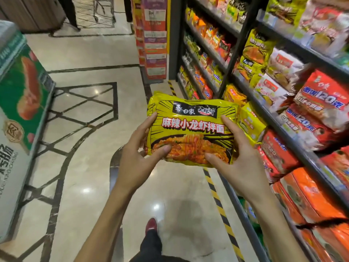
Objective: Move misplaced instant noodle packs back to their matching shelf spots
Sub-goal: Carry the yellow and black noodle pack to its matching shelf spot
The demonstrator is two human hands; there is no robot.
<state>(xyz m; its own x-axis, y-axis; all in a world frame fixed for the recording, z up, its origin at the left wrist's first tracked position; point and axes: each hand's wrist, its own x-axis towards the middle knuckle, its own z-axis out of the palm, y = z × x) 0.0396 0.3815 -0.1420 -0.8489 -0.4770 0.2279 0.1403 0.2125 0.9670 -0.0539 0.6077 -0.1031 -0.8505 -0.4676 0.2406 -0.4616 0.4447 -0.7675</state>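
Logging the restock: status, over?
Gripping yellow noodle pack: left hand, right hand. Pack off shelf, over floor. Similar yellow packs on shelf ahead.

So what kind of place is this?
Most likely a supermarket aisle: black metal shelves packed with orange plastic noodle multipacks, and the left hand and right hand holding a yellow plastic noodle pack.

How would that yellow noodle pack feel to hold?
Probably light for its size: the left hand and right hand hold the yellow noodle pack by its sides. Its shiny, wrinkled wrapper looks slippery and soft. It keeps its shape, so perhaps firm inside.
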